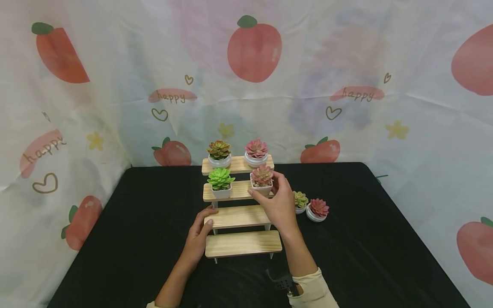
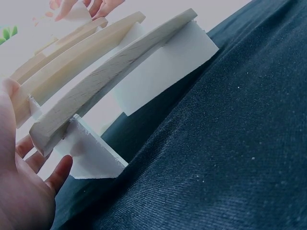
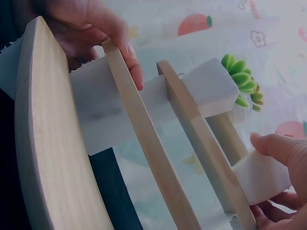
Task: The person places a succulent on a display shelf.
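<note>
A four-tier wooden shelf stand [image 1: 243,244] with white side supports stands on the black cloth. My left hand [image 1: 200,229] grips its left end at the second step from the bottom; in the left wrist view, the fingers [image 2: 61,173] reach round beside the white support. With my right hand [image 1: 280,200] I hold a dusty-pink potted succulent [image 1: 262,177] by its white square pot [image 3: 263,175], at the right end of the second step from the top. A bright green succulent [image 1: 221,179] shares that step, on the left.
On the top step sit a reddish-green succulent [image 1: 219,150] and a pink succulent [image 1: 256,149] in round white pots. Right of the stand, a yellow-green succulent [image 1: 300,200] and a dark pink succulent [image 1: 318,208] rest on the black tablecloth [image 1: 366,239]. A printed curtain [image 1: 269,111] hangs behind.
</note>
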{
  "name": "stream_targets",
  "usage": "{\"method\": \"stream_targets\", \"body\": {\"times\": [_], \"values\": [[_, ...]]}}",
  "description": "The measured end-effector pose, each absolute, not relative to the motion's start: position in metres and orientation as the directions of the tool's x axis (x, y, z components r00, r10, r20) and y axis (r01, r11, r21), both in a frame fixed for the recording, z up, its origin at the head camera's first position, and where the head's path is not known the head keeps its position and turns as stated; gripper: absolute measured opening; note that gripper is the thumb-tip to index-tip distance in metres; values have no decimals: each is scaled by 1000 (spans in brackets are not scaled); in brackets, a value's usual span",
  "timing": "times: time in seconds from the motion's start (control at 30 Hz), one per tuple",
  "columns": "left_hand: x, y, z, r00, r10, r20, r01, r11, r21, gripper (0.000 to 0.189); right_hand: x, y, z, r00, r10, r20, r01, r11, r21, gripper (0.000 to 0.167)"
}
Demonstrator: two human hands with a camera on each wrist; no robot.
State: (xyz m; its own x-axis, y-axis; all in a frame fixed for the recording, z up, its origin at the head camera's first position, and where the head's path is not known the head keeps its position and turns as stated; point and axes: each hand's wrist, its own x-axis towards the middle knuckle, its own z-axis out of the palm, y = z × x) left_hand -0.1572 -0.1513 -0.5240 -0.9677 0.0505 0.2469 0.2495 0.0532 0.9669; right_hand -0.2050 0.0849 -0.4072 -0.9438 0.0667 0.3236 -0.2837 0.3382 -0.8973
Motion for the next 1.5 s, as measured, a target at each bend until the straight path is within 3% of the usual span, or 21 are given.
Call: {"method": "stream_targets", "body": {"times": [0.6, 1.0, 1.5], "values": [[-158, -150, -525, -974, 40, 222, 224, 58, 973, 29, -203, 87, -408, -953, 65, 297, -250, 393, -885, 80], [-158, -152, -524, -972, 41, 233, 235, 58, 970, 29, -198, 96, -406, -961, 7, 275, -253, 363, -897, 75], [-157, -150, -525, -970, 44, 240, 242, 58, 968, 30, -191, 122, -408, -925, 54, 375, -325, 396, -859, 71]]}}
